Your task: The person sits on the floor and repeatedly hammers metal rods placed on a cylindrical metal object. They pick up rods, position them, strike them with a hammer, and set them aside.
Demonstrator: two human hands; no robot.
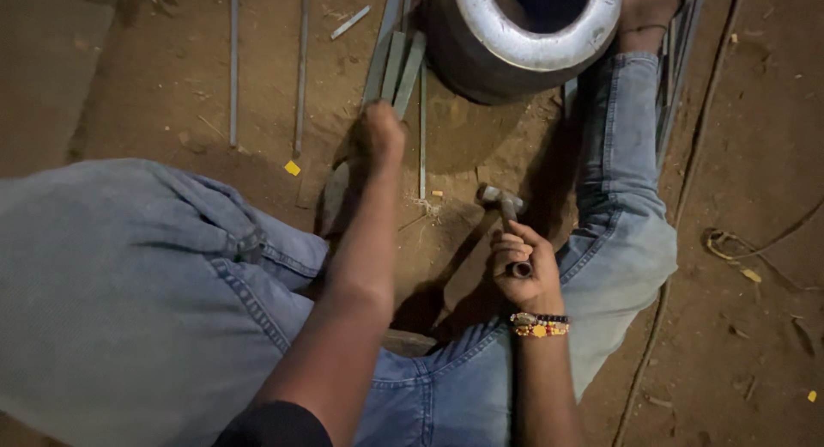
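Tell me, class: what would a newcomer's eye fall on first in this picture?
Probably the hammer, gripped by the right hand at centre, head raised above the dirt floor. Next, the left hand, closed on flat metal strips lying on the ground. Behind them stands a large metal pot with a bright rim.

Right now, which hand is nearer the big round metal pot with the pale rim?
Left. The left hand grips flat metal strips just beside the big round metal pot. The right hand holds a hammer lower down, clearly farther from it.
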